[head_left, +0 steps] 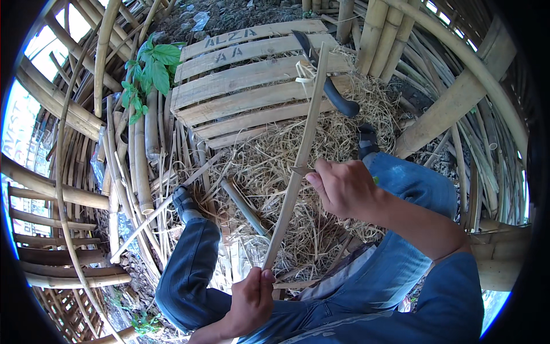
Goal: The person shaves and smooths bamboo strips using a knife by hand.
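Observation:
A long pale bamboo strip slants up and away from my lap. My left hand is closed around its near end. My right hand is closed on a small knife, whose short blade lies across the strip about midway along. The knife's handle is hidden inside my fist. Beyond the strip, a curved blade tool with a dark handle rests on a slatted wooden crate. Curly bamboo shavings cover the ground between my legs.
A short green bamboo piece lies among the shavings near my left foot. Bamboo poles and a leafy plant stand at the left. Thick bamboo posts rise at the far right, with stacked strips behind a slanting pole.

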The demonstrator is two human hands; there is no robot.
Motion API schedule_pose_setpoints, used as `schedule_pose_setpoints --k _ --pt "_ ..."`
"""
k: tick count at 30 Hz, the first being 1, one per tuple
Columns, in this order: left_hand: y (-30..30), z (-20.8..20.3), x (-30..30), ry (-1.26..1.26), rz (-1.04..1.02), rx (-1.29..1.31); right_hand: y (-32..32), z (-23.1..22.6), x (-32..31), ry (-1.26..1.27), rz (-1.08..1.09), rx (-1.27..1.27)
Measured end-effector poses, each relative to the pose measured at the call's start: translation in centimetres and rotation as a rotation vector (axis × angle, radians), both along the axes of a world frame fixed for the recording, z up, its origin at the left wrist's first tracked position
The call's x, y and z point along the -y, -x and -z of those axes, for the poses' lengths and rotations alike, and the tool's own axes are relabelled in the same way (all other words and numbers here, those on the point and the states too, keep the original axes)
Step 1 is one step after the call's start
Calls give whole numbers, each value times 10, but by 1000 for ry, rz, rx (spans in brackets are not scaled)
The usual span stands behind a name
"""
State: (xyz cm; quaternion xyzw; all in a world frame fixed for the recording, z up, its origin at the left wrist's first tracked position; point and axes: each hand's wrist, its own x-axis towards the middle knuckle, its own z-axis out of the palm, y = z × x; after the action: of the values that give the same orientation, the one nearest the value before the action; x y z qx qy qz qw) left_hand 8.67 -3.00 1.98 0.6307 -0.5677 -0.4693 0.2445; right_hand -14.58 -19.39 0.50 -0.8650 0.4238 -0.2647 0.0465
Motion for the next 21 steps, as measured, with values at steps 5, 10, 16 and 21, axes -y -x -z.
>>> schedule_pose_setpoints --k 5,10,16,21 --pt "-3 2 -4 4 18 31 17 -6 27 -69 216 -56" --pt "-3 8 -2 -45 19 21 0 16 -6 -93 1 -6" --pt "-5 7 -5 -14 4 43 3 10 15 -176 196 14" --pt "-3 12 -4 3 46 41 3 17 0 -111 8 -168"
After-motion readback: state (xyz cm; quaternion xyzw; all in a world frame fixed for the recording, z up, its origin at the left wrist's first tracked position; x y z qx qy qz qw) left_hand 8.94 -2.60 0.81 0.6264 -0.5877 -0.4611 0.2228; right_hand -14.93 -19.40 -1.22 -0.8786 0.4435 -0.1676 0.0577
